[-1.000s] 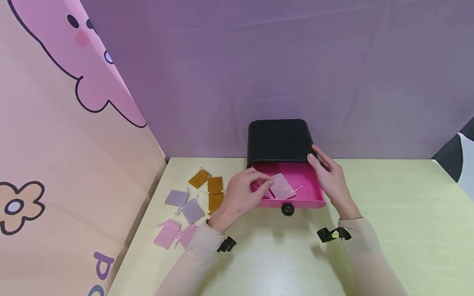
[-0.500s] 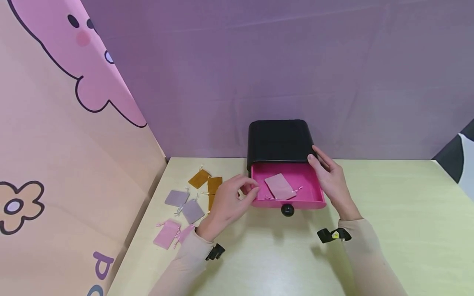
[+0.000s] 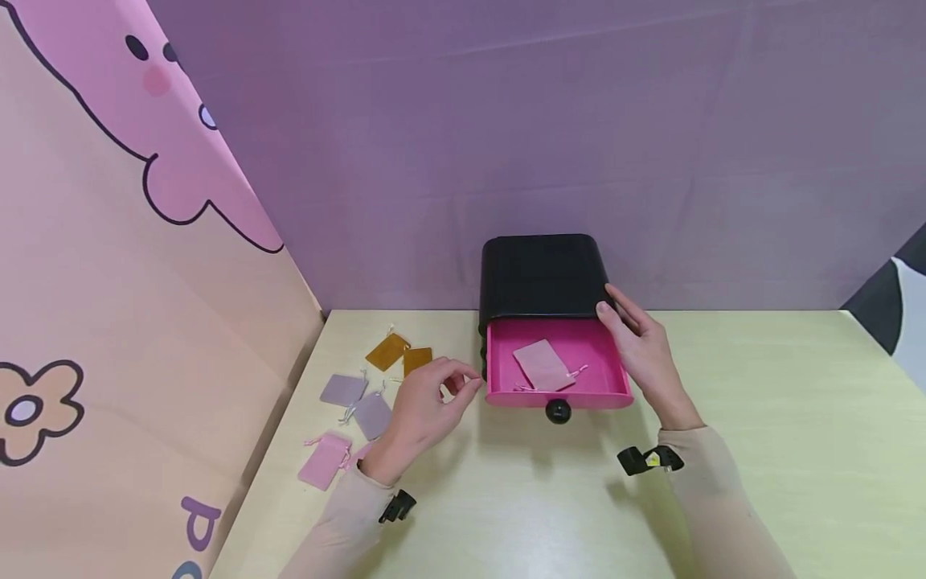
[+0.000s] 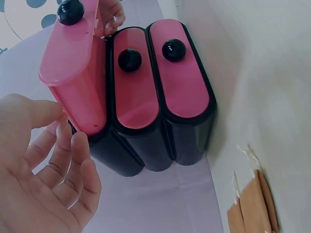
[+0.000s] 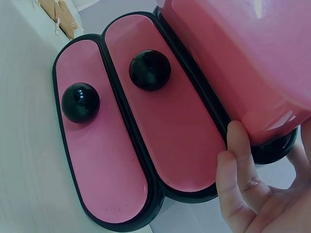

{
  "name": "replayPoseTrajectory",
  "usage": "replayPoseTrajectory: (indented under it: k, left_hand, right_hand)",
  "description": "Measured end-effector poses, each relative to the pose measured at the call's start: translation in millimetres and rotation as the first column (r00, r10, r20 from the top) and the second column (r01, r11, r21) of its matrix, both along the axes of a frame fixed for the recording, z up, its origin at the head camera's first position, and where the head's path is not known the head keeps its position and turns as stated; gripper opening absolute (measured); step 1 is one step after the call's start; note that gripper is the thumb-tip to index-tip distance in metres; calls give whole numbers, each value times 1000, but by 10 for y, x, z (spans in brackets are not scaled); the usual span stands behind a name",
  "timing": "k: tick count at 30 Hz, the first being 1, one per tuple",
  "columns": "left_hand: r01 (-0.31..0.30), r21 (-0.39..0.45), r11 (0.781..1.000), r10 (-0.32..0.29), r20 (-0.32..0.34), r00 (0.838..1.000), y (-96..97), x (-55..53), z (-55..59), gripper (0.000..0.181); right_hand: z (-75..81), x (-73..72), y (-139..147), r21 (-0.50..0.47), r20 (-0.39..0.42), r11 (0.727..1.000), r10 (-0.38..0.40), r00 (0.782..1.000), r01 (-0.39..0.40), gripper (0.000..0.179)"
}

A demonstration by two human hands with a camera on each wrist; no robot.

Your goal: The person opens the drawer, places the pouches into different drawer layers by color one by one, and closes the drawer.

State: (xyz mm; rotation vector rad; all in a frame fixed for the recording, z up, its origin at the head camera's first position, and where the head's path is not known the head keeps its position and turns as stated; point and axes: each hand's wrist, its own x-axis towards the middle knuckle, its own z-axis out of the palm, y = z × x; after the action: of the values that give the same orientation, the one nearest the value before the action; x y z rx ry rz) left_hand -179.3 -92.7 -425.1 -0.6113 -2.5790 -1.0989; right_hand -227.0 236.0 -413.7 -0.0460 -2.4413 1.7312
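Observation:
A black drawer cabinet (image 3: 542, 277) stands against the back wall with its pink top drawer (image 3: 604, 354) pulled out. Inside lies a pale pink drawstring pouch (image 3: 542, 364). My right hand (image 3: 647, 362) holds the cabinet's right side, the thumb at its front upper edge and the fingers along the side. My left hand (image 3: 427, 406) is just left of the drawer, fingers loosely curled with nothing between them. Below the open drawer, the left wrist view shows two closed pink drawers, the middle one (image 4: 138, 97) and the bottom one (image 4: 187, 87), each with a black knob.
Left on the table lie drawstring pouches: brown (image 3: 387, 351), lilac-grey (image 3: 343, 389) and pink (image 3: 325, 461) ones, some partly hidden by the left arm. A purple backdrop (image 3: 463, 161) rises behind the table, and a printed panel (image 3: 145, 305) stands at the left.
My left hand has come out of the drawer and moved left and a little toward me, leaving the pouch lying inside. The right hand keeps its place on the cabinet.

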Motion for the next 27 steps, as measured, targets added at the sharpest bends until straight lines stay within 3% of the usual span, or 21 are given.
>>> replayPoseTrajectory:
  k: [10, 27]
  left_hand:
    - [-56, 9, 998, 56, -19, 998, -210, 74, -120, 6]
    - [-108, -13, 994, 109, 12, 994, -615, 178, -341, 8]
  right_hand:
    - [10, -6, -38, 2, -3, 1000, 6, 1000, -6, 70]
    - [15, 3, -33, 2, -4, 1000, 8, 1000, -8, 68]
